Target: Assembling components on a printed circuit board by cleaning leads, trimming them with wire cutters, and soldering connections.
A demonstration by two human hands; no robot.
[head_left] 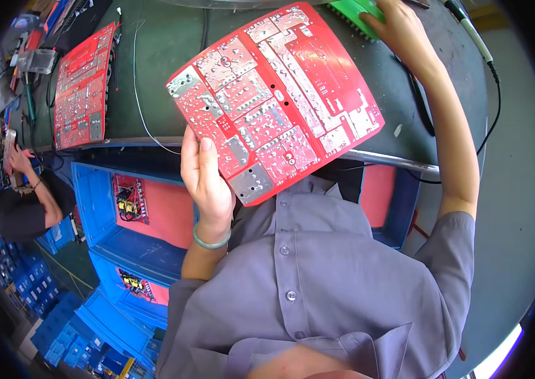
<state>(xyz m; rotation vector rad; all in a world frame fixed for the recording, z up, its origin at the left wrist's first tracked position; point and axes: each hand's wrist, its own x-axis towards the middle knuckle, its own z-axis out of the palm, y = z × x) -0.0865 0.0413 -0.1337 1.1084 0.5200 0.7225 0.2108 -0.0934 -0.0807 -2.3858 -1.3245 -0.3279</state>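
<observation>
My left hand [209, 183] grips a large red circuit board [318, 69] by its lower left edge, fingers behind it and thumb on the face. The board is tilted over the bench edge, its silvery soldered side showing. At the far right, beyond the board, my right hand [400, 28] is closed on a green brush [354, 14] with short bristles along its edge. Part of the brush runs out of the picture. A second red circuit board [84, 91] lies on the bench to the left.
Blue bins [147, 246] below the bench hold red sheets and boards with yellow parts. A soldering iron [466, 25] with a black cable is at the far right. Thin solder wire [138, 82] curves across the green bench [157, 38]. Another person [21, 196] works at the left.
</observation>
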